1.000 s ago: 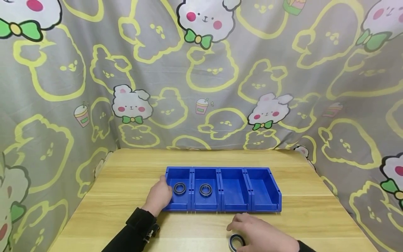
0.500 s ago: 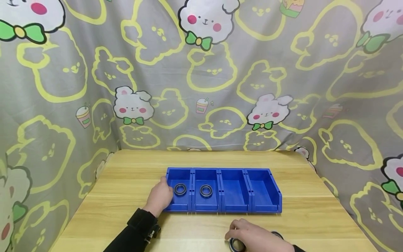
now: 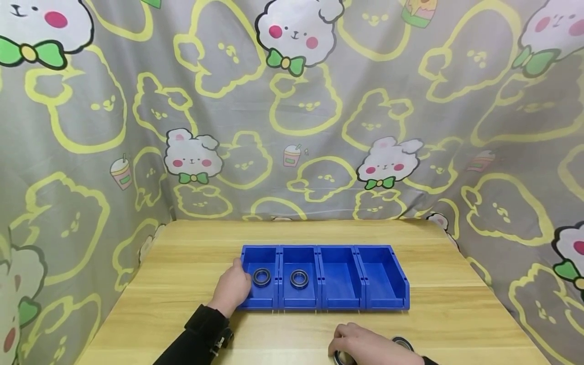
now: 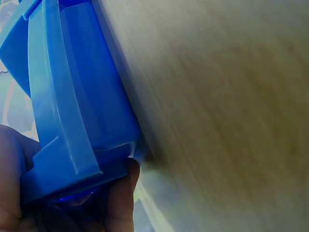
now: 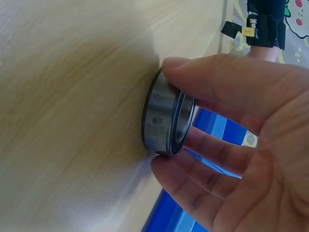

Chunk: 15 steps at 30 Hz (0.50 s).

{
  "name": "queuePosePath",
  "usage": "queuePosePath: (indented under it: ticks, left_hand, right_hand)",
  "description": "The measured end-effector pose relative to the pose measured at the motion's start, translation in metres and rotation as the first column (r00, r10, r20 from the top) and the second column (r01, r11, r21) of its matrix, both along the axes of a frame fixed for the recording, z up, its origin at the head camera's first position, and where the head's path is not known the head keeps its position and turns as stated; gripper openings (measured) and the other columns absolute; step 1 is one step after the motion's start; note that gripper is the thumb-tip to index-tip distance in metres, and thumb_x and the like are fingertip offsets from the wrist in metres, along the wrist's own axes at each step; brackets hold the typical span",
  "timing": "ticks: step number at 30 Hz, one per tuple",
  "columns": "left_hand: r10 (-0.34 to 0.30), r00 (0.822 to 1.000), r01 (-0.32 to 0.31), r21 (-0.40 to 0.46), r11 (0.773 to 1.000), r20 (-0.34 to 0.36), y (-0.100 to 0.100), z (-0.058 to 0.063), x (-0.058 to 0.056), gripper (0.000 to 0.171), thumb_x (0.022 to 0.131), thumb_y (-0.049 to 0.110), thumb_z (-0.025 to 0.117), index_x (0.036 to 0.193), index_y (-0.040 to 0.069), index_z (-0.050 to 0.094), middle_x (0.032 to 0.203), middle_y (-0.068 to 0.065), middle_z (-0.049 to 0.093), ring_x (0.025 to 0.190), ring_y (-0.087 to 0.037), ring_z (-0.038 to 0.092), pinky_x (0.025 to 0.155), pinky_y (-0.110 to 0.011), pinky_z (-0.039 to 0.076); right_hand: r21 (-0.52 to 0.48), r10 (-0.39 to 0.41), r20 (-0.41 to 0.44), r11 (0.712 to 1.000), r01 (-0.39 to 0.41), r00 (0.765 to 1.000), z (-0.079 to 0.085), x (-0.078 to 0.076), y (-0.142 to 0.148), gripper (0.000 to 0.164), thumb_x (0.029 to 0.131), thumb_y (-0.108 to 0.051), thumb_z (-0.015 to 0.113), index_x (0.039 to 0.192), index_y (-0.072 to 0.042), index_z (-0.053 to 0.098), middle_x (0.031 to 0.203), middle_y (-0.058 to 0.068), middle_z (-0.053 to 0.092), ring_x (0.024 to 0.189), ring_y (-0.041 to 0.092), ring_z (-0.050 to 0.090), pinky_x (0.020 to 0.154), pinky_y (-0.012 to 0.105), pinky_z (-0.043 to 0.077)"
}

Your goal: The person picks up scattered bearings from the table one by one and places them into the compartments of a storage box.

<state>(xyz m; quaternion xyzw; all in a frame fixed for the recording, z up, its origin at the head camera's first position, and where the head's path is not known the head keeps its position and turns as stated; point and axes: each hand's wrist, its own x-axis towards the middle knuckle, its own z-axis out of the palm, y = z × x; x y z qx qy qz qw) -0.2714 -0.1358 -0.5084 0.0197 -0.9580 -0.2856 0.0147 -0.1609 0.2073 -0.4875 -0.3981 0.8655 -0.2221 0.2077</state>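
My left hand (image 3: pixel 232 286) grips the outer side wall of the leftmost blue bin (image 4: pixel 99 82); in the left wrist view thumb and fingers sit on either side of the plastic at its corner. Near the table's front edge, my right hand (image 3: pixel 367 347) pinches a bearing (image 5: pixel 161 118) between thumb and fingertips, and the bearing lies flat at the wood. Its dark ring is partly covered by the hand in the head view. A second bearing (image 3: pixel 403 339) shows just behind the right wrist, partly hidden.
Several blue bins stand joined in a row. One bearing (image 3: pixel 254 278) lies in the leftmost bin, another bearing (image 3: pixel 292 280) in the bin beside it. The two right bins (image 3: pixel 383 279) show bare floors. Patterned curtains (image 3: pixel 292 116) surround the wooden table (image 3: pixel 182 263).
My right hand has shifted slightly toward the front edge and closed in on the bearing. The bearing behind the wrist has come into view. My left hand stays on the bin.
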Motion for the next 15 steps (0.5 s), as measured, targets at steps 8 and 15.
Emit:
queuePosePath:
  ticks: [8, 15]
  left_hand:
    - [0.005, 1.0, -0.005, 0.006, 1.0, 0.004, -0.0004, 0.0004, -0.0009, 0.055, 0.099, 0.014, 0.052, 0.144, -0.013, 0.033, 0.117, -0.029, 0.065, 0.088, -0.028, 0.066, 0.081, -0.052, 0.055]
    - [0.003, 1.0, -0.003, 0.0, 1.0, 0.0, 0.0002, 0.0016, 0.0002, 0.055, 0.099, 0.014, 0.051, 0.143, -0.013, 0.034, 0.115, -0.028, 0.065, 0.084, -0.027, 0.064, 0.08, -0.051, 0.055]
  right_hand:
    - [0.028, 0.0, -0.012, 1.0, 0.0, 1.0, 0.0007, -0.001, -0.0024, 0.032, 0.087, -0.048, 0.074, 0.112, -0.029, 0.069, 0.098, -0.019, 0.053, 0.085, -0.003, 0.045, 0.071, 0.02, 0.046]
    - [0.041, -0.002, -0.026, 0.999, 0.003, 1.0, 0.0014, -0.0013, -0.003, 0.031, 0.086, -0.047, 0.076, 0.111, -0.03, 0.069, 0.096, -0.019, 0.052, 0.084, -0.003, 0.045, 0.07, 0.02, 0.045]
